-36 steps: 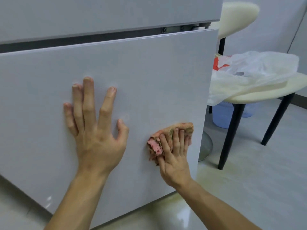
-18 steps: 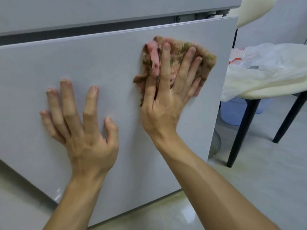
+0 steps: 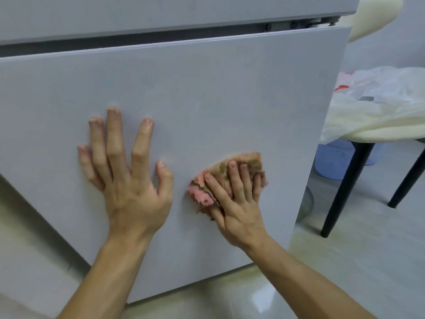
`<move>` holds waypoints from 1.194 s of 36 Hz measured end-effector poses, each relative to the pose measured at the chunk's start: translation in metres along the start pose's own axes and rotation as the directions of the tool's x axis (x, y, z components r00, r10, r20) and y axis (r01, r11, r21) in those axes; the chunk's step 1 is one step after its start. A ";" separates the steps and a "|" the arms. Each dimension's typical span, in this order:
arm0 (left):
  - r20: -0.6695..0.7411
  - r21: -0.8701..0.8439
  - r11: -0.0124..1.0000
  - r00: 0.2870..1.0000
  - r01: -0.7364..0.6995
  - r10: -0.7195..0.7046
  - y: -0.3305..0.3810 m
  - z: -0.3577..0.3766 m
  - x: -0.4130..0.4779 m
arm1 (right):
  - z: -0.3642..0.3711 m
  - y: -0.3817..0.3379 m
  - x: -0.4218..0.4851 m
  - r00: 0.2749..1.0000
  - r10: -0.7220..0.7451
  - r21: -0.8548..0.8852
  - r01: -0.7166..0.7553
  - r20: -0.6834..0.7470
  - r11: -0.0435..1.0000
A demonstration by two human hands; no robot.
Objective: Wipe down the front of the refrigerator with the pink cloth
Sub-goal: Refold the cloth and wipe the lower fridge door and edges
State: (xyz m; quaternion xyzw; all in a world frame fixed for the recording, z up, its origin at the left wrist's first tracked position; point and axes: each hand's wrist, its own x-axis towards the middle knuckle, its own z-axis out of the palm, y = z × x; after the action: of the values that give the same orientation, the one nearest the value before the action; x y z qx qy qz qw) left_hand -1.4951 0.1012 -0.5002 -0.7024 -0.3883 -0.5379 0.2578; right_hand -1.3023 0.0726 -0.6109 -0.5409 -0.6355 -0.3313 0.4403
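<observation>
Refrigerator (image 3: 207,100): pale grey-white and smooth. Two flat front panels are seen, split by a dark horizontal gap; the lower door panel fills most of the view. Pink cloth (image 3: 220,169): bunched and worn, pink with brown-green patches. It is pressed against the lower panel, low down and toward its right edge, and is mostly covered by the right hand (image 3: 239,212).

At the right of the frame, a crumpled white plastic bag (image 3: 388,86) is lying on a cream chair seat (image 3: 395,133), which is standing on black legs (image 3: 345,187). A blue basket (image 3: 331,161) is sitting beneath it on the pale glossy floor (image 3: 349,272). Another cream cushion (image 3: 377,12) is showing at the upper right.
</observation>
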 end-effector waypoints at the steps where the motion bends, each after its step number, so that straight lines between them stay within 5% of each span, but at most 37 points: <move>1: 0.000 0.004 1.000 1.000 0.000 0.000 -0.002 0.000 -0.001 | -0.003 -0.004 0.017 0.999 0.033 0.015 -0.032 -0.029 0.999; 11: -0.016 0.047 0.999 1.000 0.016 -0.016 -0.023 -0.004 -0.011 | -0.026 -0.063 0.147 0.839 0.419 0.196 -0.372 -0.347 0.907; 15: -0.015 0.056 0.998 0.999 0.041 -0.040 -0.034 -0.010 -0.016 | -0.015 -0.062 0.123 0.890 0.303 0.141 -0.271 -0.341 0.952; 21: -0.033 0.046 0.997 0.998 0.058 -0.056 -0.033 -0.010 -0.015 | 0.023 -0.048 0.000 0.997 -0.064 -0.003 0.064 -0.045 0.998; 29: 0.001 0.068 0.991 0.993 0.119 -0.119 -0.047 -0.018 -0.040 | 0.018 -0.036 -0.003 0.989 -0.146 -0.023 0.146 0.017 0.989; 34: 0.033 0.060 0.994 0.995 0.091 -0.093 -0.055 -0.024 -0.040 | -0.008 -0.061 0.082 0.986 0.107 0.132 -0.090 -0.130 0.987; 39: 0.012 0.079 0.992 0.995 0.101 -0.103 -0.060 -0.027 -0.039 | -0.024 -0.104 0.164 0.854 0.432 0.281 -0.356 -0.290 0.891; 43: -0.020 0.090 0.988 0.992 0.123 -0.122 -0.071 -0.034 -0.037 | -0.015 -0.112 0.156 0.858 0.390 0.198 -0.340 -0.336 0.919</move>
State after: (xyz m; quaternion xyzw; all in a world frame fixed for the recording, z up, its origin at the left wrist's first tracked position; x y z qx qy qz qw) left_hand -1.5765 0.1052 -0.5297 -0.6608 -0.4530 -0.5397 0.2587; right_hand -1.4137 0.0994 -0.4553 -0.5494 -0.4477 -0.2944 0.6411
